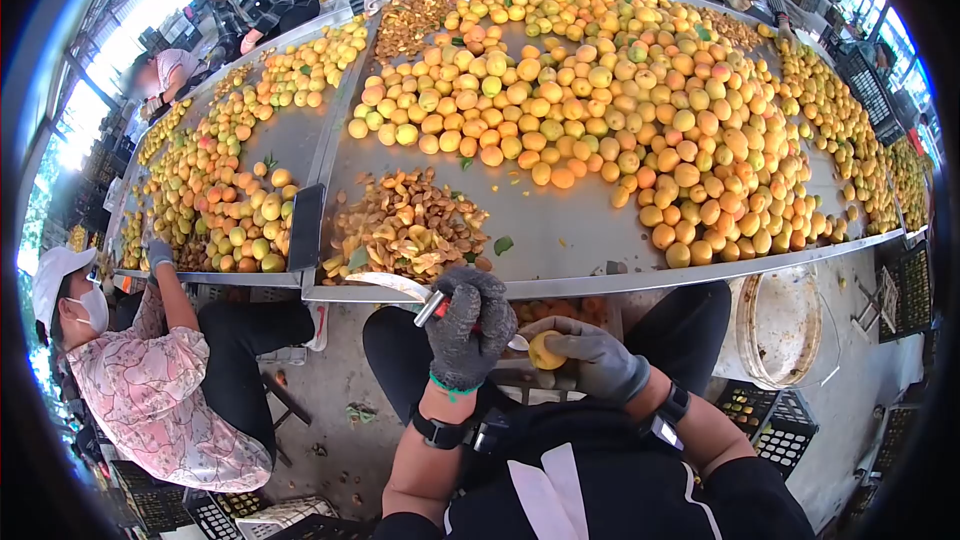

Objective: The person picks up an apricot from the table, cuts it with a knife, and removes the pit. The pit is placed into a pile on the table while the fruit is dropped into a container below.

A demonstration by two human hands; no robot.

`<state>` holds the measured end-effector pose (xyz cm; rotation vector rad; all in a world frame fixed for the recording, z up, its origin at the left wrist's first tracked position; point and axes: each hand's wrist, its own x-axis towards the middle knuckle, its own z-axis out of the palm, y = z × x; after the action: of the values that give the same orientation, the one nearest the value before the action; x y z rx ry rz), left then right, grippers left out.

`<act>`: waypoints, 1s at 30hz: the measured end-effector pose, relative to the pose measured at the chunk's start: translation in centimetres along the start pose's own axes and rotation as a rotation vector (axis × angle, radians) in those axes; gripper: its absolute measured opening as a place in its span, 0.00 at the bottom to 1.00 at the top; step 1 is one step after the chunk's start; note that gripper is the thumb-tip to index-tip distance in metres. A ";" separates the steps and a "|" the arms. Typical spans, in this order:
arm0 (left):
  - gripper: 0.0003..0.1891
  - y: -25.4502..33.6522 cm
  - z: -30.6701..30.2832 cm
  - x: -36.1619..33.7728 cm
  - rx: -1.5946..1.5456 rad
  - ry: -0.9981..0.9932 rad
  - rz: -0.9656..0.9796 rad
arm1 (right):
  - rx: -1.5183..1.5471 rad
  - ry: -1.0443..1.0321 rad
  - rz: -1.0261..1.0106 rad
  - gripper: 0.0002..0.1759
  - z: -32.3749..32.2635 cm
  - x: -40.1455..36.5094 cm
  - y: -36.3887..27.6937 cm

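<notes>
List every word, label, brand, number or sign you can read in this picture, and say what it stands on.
None: no text can be read anywhere.
Black-strapped device on the right wrist: its pale face is too small and blurred to read.
Silver metal tool in the grey-gloved left hand: no marking legible.
Round white bucket: stains only, no readable lettering.

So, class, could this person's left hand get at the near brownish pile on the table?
Probably yes: the left hand is close to the pile, with little but the table rim between, though the tool it grips could hinder grasping.
</notes>
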<state>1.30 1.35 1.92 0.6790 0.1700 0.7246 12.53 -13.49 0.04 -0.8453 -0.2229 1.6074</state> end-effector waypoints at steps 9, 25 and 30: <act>0.11 0.2 1.8 -0.5 0.077 -0.034 0.053 | -0.171 -0.037 -0.085 0.28 -0.2 -1.3 -1.3; 0.06 -0.5 2.9 -1.2 0.028 -0.109 0.038 | -0.481 0.087 -0.230 0.25 -2.0 -1.8 0.5; 0.06 -0.9 3.4 -1.7 0.127 -0.077 0.033 | -0.663 0.078 -0.182 0.24 -1.2 -2.6 -0.2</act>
<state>1.78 -1.94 3.85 0.8307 0.1352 0.7222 13.44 -16.26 0.29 -1.3438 -0.7827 1.3306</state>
